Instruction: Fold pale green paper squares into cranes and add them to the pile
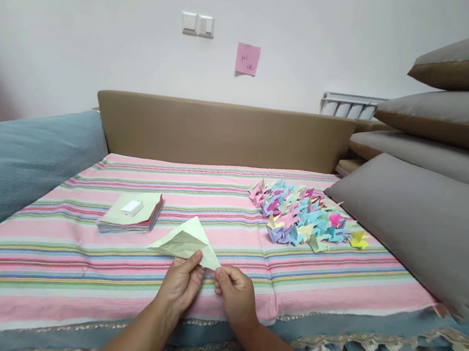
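Left hand (182,283): gripped the folded green paper (194,229) by its lower edge
Right hand (237,293): pinched its right corner
Paper position: held over the striped cloth (83,258)
Paper stack (114,216): lay to the left, beneath a small white block (132,207)
Paper cranes (294,216): lay heaped to the right

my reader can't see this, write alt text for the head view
Left hand and right hand hold a partly folded pale green paper over a striped cloth. A paper stack lies to the left, and many colorful folded papers to the right.
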### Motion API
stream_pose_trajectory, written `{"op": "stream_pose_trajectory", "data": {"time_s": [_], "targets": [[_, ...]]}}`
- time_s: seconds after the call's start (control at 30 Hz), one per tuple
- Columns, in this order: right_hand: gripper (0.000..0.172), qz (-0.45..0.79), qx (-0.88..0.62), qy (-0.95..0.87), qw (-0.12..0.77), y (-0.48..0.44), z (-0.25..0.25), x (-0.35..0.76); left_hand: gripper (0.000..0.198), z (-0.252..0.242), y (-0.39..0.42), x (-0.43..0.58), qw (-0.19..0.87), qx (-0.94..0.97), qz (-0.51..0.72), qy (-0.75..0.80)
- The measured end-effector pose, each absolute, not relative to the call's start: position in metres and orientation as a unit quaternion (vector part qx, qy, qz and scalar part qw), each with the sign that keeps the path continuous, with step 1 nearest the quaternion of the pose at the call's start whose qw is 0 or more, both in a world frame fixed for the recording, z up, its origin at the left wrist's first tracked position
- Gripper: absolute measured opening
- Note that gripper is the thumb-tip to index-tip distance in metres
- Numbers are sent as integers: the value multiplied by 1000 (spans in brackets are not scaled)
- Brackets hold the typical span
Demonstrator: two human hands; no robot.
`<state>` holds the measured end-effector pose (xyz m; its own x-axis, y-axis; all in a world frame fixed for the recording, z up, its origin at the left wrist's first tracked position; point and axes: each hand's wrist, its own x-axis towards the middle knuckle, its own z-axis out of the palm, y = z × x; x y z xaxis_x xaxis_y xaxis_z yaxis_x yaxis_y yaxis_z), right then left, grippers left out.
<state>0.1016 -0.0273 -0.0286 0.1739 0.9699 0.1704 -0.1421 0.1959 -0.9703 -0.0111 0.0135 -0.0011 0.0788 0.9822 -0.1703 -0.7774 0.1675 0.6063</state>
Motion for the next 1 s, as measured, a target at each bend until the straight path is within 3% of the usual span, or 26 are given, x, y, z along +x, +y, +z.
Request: {"op": "stream_pose_trajectory", "data": {"time_s": [0.3, 0.47, 0.63, 1.0], "targets": [[24, 439, -439, -454, 639, -27, -26, 110, 23, 4, 10, -12, 688, 226, 627, 288], [44, 539, -353, -421, 638, -16, -16, 115, 39, 2, -4, -3, 700, 341, 538, 324], [31, 553, -337, -347, 679, -10, -11, 118, 46, 2, -15, 5, 707, 366, 505, 334], [31, 537, -358, -320, 694, -9, -14, 123, 47, 2, -16, 7, 708, 383, 490, 335]]}}
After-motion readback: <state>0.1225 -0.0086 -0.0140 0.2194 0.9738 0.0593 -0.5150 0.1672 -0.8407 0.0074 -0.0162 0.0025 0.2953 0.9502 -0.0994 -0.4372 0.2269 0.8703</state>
